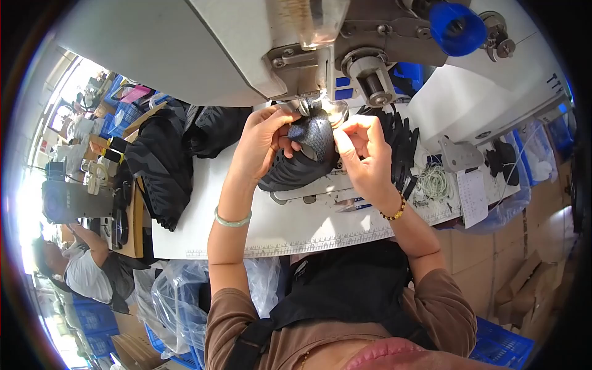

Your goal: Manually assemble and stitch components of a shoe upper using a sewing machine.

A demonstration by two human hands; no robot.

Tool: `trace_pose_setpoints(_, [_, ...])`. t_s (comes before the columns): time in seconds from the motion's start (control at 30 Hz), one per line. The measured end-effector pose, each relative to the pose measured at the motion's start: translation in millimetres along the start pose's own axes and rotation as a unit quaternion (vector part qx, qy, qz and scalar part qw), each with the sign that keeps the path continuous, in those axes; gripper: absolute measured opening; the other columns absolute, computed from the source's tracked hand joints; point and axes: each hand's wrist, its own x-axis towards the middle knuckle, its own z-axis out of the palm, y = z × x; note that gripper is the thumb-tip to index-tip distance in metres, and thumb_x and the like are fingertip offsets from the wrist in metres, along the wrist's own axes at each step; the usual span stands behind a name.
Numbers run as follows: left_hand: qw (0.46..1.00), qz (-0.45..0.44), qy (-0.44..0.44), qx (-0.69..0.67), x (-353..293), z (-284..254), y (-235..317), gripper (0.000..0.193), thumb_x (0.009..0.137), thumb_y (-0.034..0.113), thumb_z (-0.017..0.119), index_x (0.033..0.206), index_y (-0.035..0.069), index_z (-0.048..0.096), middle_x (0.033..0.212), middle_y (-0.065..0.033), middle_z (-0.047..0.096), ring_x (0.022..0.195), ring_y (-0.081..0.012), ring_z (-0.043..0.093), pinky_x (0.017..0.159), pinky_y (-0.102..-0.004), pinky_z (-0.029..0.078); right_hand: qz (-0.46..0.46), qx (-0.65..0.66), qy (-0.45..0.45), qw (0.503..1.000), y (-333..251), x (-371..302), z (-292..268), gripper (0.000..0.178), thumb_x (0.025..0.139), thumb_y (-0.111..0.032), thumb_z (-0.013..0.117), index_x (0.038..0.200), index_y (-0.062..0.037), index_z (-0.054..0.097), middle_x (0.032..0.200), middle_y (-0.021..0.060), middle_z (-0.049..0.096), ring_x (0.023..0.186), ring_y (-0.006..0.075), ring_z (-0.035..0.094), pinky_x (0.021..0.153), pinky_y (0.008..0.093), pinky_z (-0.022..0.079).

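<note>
Legible marks: a ruled scale (290, 248) along the white table's (200, 213) front edge; fine print on a paper sheet (472, 197) hanging at right. Left hand (264, 139) pinches the dark shoe upper (318, 140) under the sewing machine head (401, 43). Right hand (365, 154): thumb and fingertips pressed together beside it; cannot tell whether material lies between. Black uppers (161, 166) pile at left; co-worker (89, 268) beyond.

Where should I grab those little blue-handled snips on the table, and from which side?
I'd take the snips by the blue handles at their right end, coming from the near, ruler-marked edge of the white table. They seem to lie flat, metal blades pointing left, so that approach should keep fingers off the tips.
</note>
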Motion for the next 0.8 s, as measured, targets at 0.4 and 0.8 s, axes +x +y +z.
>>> trace_pose_setpoints(0.4, [0.973,-0.012,-0.109,0.204,-43,-31,22,0.014,0.078,0.009,0.067,0.077,-0.003,0.060,0.060,-0.0037,0.058,0.044,-0.0082,0.054,0.038,-0.0193,0.041,-0.263,-0.224,-0.169,0.923,-40,22,22,0.048,0.083,0.001,0.053,0.129,-0.0087,0.047,0.124,0.0085,0.051,0.073,0.0247,0.060,0.057,0.0275,0.049])
trace_pose_setpoints(0.8, [0.847,0.281,0.208,0.401,-140,-67,4,0.021,0.081,0.012,0.066,0.097,-0.001,0.062,0.099,-0.0107,0.065,0.097,-0.0174,0.058,0.092,-0.0312,0.041,0.118,-0.051,-0.368,0.921,-18,23,75,0.017,0.087,-0.017,0.063,0.093,-0.0024,0.057,0.058,-0.0057,0.048,0.043,-0.0014,0.034,0.039,0.0171,0.025])
